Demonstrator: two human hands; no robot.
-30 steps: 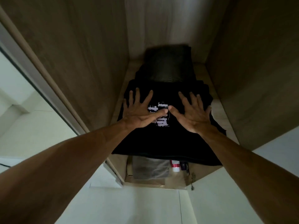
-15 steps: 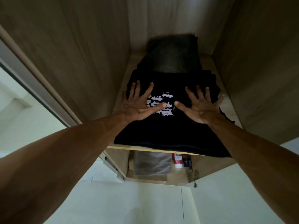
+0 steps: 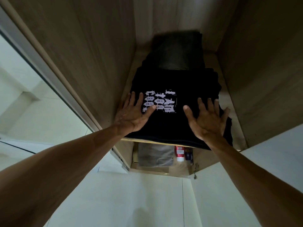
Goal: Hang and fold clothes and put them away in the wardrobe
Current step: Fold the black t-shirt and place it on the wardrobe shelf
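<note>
Matt black cloth shirt (image 3: 165,125), wood-grain shelf (image 3: 157,142)

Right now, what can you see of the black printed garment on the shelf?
The black garment lies folded flat on the shelf, a pale blocky print facing up. Its front hem reaches the shelf's edge, drooping over at the right. The left hand and right hand press on it with flat fingers; a dark folded pile sits behind.

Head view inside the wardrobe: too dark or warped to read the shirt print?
Head view: wardrobe interior dim, black shirt loses its folds; pale print visible but smeared, unreadable; folded pile behind it soft; wide-angle lens splays the side panel.
</note>
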